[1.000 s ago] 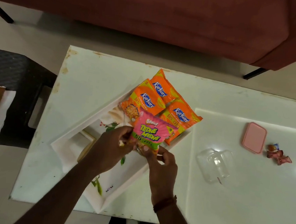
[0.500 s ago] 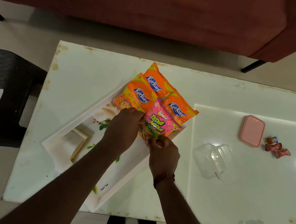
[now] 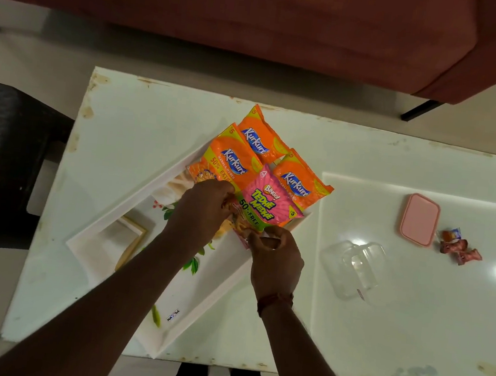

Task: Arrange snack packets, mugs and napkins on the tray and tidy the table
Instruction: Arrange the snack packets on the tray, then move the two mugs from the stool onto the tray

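Observation:
A white tray (image 3: pixel 107 229) with a flower print lies diagonally on the white table (image 3: pixel 143 127). Three orange Kurkure packets (image 3: pixel 234 162) lie fanned at its far end. A pink Bingo packet (image 3: pixel 266 203) rests on top of them. My left hand (image 3: pixel 203 210) pinches the pink packet's near left edge. My right hand (image 3: pixel 276 258) pinches its near bottom corner. The packet's lower edge is partly hidden by both hands.
A clear plastic container (image 3: pixel 354 268) lies right of the tray. A pink lidded box (image 3: pixel 419 219) and small wrapped sweets (image 3: pixel 459 246) sit farther right. A red sofa (image 3: pixel 259 14) stands beyond the table. A dark stool (image 3: pixel 9 144) is at the left.
Both hands carried the pink Bingo packet away from me and laid it down onto the orange packets on the tray; they still pinch its near edge.

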Tool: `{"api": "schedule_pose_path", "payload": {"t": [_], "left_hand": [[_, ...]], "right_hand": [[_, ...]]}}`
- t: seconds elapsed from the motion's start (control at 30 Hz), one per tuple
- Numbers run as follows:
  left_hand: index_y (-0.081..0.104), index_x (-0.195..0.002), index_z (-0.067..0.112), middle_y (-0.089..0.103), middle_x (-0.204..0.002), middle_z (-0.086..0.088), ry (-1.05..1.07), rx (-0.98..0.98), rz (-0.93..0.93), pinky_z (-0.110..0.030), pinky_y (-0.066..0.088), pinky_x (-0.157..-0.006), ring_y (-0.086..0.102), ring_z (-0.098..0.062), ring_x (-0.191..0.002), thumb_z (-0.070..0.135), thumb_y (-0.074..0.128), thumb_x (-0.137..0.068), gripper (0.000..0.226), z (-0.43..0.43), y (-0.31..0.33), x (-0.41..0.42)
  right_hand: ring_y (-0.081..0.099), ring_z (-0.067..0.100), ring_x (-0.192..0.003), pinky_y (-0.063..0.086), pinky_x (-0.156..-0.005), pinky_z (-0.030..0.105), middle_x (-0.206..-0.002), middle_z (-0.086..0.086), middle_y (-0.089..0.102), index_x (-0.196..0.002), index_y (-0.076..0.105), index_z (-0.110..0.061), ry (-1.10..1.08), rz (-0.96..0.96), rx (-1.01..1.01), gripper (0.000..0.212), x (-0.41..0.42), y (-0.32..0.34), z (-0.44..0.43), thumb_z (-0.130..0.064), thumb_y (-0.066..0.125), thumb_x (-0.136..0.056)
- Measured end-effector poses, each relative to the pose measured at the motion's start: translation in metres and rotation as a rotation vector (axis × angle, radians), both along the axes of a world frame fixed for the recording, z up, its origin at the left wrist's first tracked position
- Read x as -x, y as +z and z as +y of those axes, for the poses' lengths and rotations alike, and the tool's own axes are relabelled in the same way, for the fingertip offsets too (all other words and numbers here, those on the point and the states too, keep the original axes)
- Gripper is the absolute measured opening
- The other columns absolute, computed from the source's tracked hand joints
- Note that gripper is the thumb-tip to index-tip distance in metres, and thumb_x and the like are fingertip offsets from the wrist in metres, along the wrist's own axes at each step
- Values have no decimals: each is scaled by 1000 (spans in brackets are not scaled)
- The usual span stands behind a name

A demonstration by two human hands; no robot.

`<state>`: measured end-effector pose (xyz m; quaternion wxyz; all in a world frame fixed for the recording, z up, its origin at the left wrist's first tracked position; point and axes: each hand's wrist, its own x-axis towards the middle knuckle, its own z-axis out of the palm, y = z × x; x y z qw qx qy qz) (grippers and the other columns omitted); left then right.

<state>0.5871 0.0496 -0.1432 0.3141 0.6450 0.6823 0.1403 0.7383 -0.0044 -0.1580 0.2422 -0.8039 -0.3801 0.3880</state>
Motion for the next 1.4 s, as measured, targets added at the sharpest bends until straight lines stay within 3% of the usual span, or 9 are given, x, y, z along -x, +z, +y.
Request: {"api": "schedule_pose_path", "payload": {"t": [0.17, 0.23, 0.3, 0.4, 0.57, 0.73, 1.0, 1.27, 1.4], "left_hand": [[56, -127, 23, 65, -118, -3, -11, 36, 53, -41, 53, -86, 62, -24, -104, 19, 76, -76, 55, -25, 18, 9], [53, -131, 25, 63, -122, 0, -40, 57, 93, -38, 52, -89, 60, -22, -109, 24, 77, -75, 61, -48, 23, 14], [52, -130, 25, 62, -123, 2, -52, 70, 140, -33, 52, -87, 60, -19, -108, 28, 78, -75, 61, -77, 28, 22], [50, -132, 28, 57, -128, 7, -42, 151, 145, -28, 49, -91, 55, -13, -115, 35, 74, -77, 60, -122, 29, 33], [51, -134, 30, 49, -138, 12, 42, 194, 113, -26, 50, -91, 50, -9, -125, 37, 73, -78, 61, -177, 33, 49], [62, -121, 21, 61, -127, 2, 169, 126, 133, -32, 56, -75, 64, -20, -108, 31, 85, -65, 62, -195, 54, 62], [58, -125, 24, 55, -139, 2, 464, -108, 178, -35, 44, -99, 52, -18, -125, 40, 67, -84, 45, -202, 95, 120], [54, -127, 23, 57, -136, -5, 588, -226, 245, -43, 47, -101, 54, -22, -124, 44, 60, -86, 46, -209, 117, 248], [51, -132, 16, 50, -143, -7, 541, -311, 242, -42, 45, -104, 45, -19, -133, 24, 65, -85, 50, -212, 136, 336]], "right_hand": [[62, 3, -83, 38, -63, 10, -95, -21, 64, -104, 52, -46, 59, -85, -147, 44, -3, 23, -19, -48, 81, -71], [57, 7, -94, 45, -72, 19, -107, -20, 56, -115, 53, -41, 198, -225, -258, 47, -3, 29, -31, -44, 79, -76], [53, 14, -106, 48, -82, 28, -117, -8, 54, -124, 55, -28, 382, -383, -347, 50, -2, 30, -41, -37, 77, -80], [52, 21, -110, 50, -82, 35, -124, 0, 51, -129, 54, -26, 565, -510, -359, 57, 3, 29, -53, -31, 78, -79], [51, 25, -120, 48, -87, 39, -137, 1, 43, -138, 46, -29, 675, -467, -278, 67, 15, 32, -67, -32, 77, -79], [40, 26, -134, 44, -98, 42, -148, 6, 39, -145, 38, -27, 774, -446, -257, 72, 26, 47, -70, -37, 72, -83], [33, 26, -140, 38, -105, 45, -153, 5, 31, -147, 37, -25, 941, -354, -411, 77, 95, 82, -60, -42, 74, -82], [28, 19, -144, 24, -111, 36, -158, 0, 29, -149, 31, -30, 1000, -217, -547, 76, 238, 112, -62, -56, 63, -85], [30, 18, -143, 23, -110, 33, -156, 0, 31, -149, 31, -27, 1034, -205, -597, 83, 323, 131, -65, -68, 57, -81]]}}
